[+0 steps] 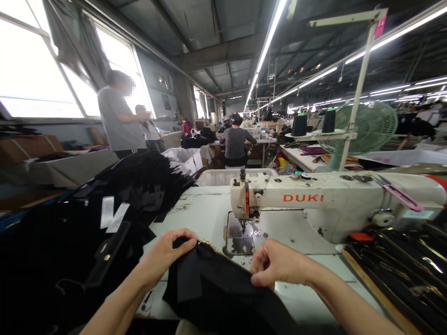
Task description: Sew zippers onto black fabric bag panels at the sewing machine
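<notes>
Between my hands hangs a piece of black fabric (216, 288), its upper edge lined with what looks like a gold-toothed zipper (208, 244). My left hand (176, 249) pinches the fabric at its upper left corner, thumb on the near side. Farther right along the same edge, my right hand (267, 265) is closed with thumb and fingertips on the fabric. Just beyond the cloth stands a white sewing machine (293, 195); its needle and presser foot (243, 225) are above the metal plate, apart from the fabric.
A large heap of black cut fabric (139, 186) covers the left side, with white labels (113, 214) on it. At right lie black strips with gold zippers (412, 270). Pink-handled snips (401, 195) rest on the machine. Thread cones (299, 124), a green fan (363, 125) and co-workers (235, 142) are beyond.
</notes>
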`<action>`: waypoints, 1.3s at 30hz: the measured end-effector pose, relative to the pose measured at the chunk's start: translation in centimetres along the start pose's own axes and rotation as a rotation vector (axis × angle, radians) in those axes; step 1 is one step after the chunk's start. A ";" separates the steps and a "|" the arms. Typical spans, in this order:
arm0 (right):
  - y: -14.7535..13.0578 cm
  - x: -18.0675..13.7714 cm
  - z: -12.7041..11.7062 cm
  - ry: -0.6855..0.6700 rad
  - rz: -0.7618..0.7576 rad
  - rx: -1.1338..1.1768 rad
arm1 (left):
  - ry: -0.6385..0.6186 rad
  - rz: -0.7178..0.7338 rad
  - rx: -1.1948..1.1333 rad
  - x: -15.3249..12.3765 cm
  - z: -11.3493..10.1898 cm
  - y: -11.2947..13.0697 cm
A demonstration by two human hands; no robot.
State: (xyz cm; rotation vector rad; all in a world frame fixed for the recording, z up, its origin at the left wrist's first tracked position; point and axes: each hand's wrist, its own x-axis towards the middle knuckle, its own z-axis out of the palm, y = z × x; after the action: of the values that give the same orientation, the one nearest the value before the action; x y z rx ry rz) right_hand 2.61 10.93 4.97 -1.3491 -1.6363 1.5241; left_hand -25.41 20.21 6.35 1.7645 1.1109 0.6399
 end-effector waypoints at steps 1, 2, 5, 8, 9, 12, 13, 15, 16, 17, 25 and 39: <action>-0.1 -0.2 0.0 -0.002 0.004 0.017 | -0.020 -0.008 -0.035 0.1 0.0 -0.3; -0.3 -0.3 0.0 -0.006 0.007 0.032 | -0.043 -0.014 -0.082 0.2 0.0 -0.7; -0.7 -0.5 0.1 -0.028 0.018 0.087 | -0.109 -0.043 -0.293 0.7 0.3 -2.2; -1.0 -0.4 -0.1 -0.074 0.075 0.129 | -0.148 -0.071 -0.475 1.4 0.7 -3.9; -1.1 -0.4 -0.3 -0.077 0.095 0.125 | -0.152 -0.076 -0.510 1.6 0.8 -4.3; -1.6 -0.3 -1.0 -0.052 0.117 0.083 | -0.150 -0.083 -0.559 2.1 0.8 -5.1; -1.7 -0.3 -1.3 -0.043 0.121 0.072 | -0.152 -0.085 -0.561 2.2 0.7 -5.2; -2.1 -0.4 -1.7 -0.050 0.134 0.062 | -0.168 -0.082 -0.552 2.5 0.5 -5.3; -2.2 -0.5 -1.9 -0.064 0.147 0.058 | -0.179 -0.077 -0.544 2.6 0.4 -5.3; -2.4 -0.5 -2.0 -0.081 0.159 0.056 | -0.189 -0.070 -0.541 2.7 0.3 -5.3; -3.6 -1.3 -2.7 -0.200 0.109 0.127 | -0.189 -0.046 -0.553 4.0 1.0 -6.0; -5.3 -3.5 -1.9 -0.029 -0.048 -0.548 | -0.157 -0.014 -0.631 3.8 1.0 -5.9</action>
State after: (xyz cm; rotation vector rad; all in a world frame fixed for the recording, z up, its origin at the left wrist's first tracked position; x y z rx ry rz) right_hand 3.91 9.24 11.30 -1.5415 -2.1896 1.1069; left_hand -25.26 24.13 0.43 1.2347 0.7061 0.7319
